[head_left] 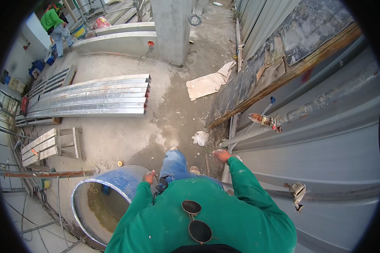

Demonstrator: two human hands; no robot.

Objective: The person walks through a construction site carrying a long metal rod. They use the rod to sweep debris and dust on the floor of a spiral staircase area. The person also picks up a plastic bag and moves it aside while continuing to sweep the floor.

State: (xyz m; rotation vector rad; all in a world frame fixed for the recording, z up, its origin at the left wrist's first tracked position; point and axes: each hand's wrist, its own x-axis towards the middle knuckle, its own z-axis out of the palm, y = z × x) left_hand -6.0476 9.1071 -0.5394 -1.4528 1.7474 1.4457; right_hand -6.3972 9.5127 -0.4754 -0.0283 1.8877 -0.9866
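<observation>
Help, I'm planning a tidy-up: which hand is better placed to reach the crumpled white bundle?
Probably the right hand: it appears nearer the crumpled white bundle, while the left hand hangs by the blue barrel.

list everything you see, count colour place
drum: 1, blue, lower left
metal beams: several, silver, left
wooden bench: 1, pale, left
pillar: 1, grey, top centre
cable coil: 1, grey, beside pillar
flat sheet: 1, beige, upper centre
crumpled bundle: 1, white, centre
leaning board: 1, dark, right
metal wall: 1, grey, right
poles: several, grey, right
co-worker: at least 1, green-clad, upper left
sunglasses: 1 pair, dark, bottom centre
left grip: 1, bare, by drum
right grip: 1, bare, centre
</observation>
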